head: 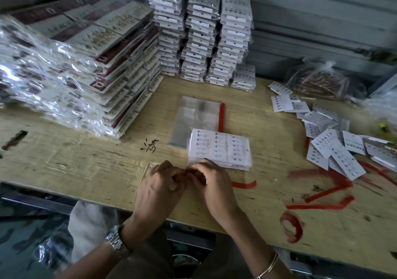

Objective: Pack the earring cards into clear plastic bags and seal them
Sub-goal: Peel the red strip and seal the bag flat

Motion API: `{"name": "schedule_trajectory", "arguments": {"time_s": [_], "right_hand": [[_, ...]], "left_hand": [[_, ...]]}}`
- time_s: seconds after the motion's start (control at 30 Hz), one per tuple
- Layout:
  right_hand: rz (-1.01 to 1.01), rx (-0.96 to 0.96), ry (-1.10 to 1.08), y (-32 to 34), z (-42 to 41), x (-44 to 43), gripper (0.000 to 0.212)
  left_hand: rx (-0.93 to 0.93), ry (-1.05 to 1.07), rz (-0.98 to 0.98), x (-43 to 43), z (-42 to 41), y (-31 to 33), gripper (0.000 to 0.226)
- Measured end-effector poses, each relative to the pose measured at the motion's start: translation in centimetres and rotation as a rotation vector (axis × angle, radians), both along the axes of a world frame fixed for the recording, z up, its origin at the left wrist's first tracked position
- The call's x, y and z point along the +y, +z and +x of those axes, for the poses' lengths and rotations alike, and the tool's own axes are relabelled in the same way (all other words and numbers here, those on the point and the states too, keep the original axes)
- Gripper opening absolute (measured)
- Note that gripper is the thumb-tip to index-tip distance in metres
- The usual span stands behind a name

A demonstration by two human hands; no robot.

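Wooden table (86, 167) (earring cards (219, 147), bags (193, 117))

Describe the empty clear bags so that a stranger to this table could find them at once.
On the wooden table, find the tall white card stacks at the back wall. In front of them, mid-table, lie the empty clear bags, just behind the small card pile at the front. Only they are empty, with one red strip along the right edge.

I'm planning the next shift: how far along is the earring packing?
Done: tall stacks of bagged cards at the back. In hand: the left hand and right hand pinch a red strip at the near edge of a bagged pack, apparently sealing it. Left: loose cards scattered on the right, with empty bags waiting.
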State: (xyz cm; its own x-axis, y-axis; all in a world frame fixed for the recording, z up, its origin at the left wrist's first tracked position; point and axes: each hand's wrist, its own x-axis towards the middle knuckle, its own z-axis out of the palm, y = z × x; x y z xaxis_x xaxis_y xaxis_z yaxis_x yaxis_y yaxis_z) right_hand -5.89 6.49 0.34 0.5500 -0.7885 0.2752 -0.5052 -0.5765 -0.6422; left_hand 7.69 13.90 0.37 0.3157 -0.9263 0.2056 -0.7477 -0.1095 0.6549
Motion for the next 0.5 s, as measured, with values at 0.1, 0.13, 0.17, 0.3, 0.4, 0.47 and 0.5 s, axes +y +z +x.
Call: {"name": "schedule_trajectory", "arguments": {"time_s": [0.1, 0.13, 0.17, 0.3, 0.4, 0.47, 0.5], "right_hand": [[0.028, -0.046, 0.007, -0.28, 0.1, -0.06, 0.015], [0.033, -0.058, 0.008, -0.38, 0.09, -0.06, 0.015], [0.036, -0.071, 0.01, -0.46, 0.06, -0.04, 0.015], [0.045, -0.102, 0.026, -0.63, -0.06, -0.19, 0.015], [0.036, -0.121, 0.017, -0.78, -0.01, -0.24, 0.018], [0.029, -0.125, 0.011, -0.95, 0.11, -0.15, 0.017], [0.024, -0.122, 0.012, -1.06, 0.14, -0.09, 0.016]], "left_hand": [[-0.012, -0.005, -0.017, 0.1, -0.04, 0.14, 0.014], [-0.015, -0.007, -0.018, 0.1, -0.05, 0.18, 0.014], [-0.02, -0.012, -0.021, 0.12, -0.07, 0.19, 0.013], [-0.028, -0.017, -0.028, 0.17, -0.13, 0.3, 0.013], [-0.014, -0.029, -0.031, 0.19, -0.16, 0.32, 0.011], [-0.005, -0.035, -0.037, 0.22, -0.23, 0.41, 0.01], [0.0, -0.035, -0.041, 0.25, -0.29, 0.48, 0.01]]}}
